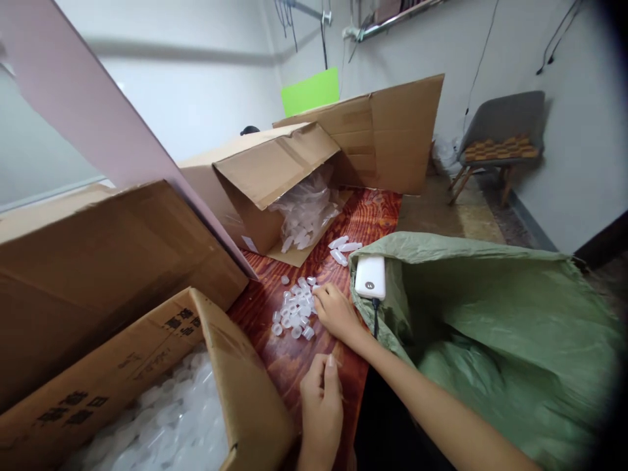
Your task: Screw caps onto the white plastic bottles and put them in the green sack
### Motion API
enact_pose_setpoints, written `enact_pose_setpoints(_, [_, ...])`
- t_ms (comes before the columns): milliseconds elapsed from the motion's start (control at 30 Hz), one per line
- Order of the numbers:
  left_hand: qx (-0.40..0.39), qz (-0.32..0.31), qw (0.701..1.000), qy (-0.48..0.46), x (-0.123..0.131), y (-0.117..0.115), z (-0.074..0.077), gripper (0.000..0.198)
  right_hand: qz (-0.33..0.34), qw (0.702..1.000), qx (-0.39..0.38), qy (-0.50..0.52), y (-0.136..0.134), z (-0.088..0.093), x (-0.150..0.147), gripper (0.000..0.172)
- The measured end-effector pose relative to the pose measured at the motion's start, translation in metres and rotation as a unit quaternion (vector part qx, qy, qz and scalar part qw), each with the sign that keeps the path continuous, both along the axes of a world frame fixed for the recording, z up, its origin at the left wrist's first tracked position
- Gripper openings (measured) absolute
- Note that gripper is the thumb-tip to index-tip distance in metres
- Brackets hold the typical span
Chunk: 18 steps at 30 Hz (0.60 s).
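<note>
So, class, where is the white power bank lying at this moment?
The white power bank lies in the middle of the head view, on the edge of the green sack, just right of the right hand and the small clear caps.

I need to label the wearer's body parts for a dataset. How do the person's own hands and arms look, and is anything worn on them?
Both are bare. The right hand and its forearm show no sleeve, glove, watch or ring. The left hand also has no glove or ring; its nails are short and unpainted.
</note>
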<state>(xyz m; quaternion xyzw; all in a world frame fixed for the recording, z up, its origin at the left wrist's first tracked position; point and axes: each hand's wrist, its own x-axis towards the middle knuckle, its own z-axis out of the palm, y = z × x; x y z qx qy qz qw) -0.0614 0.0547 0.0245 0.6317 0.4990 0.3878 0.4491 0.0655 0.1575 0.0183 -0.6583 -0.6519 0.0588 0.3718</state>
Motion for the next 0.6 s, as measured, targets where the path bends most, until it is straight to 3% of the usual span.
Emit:
enact_pose_setpoints(367, [0.018, 0.024, 0.999, 0.019, 0.008, -0.005, 0.010, 0.059, -0.037, 0.999, -0.010, 0.031, -0.001, 0.006, 0.004, 0.022])
enact_pose_setpoints(600, [0.053, 0.057, 0.996, 0.034, 0.007, -0.007, 0.005, 0.054, -0.051, 0.996, -0.012, 0.067, -0.010, 0.012, 0.008, 0.024])
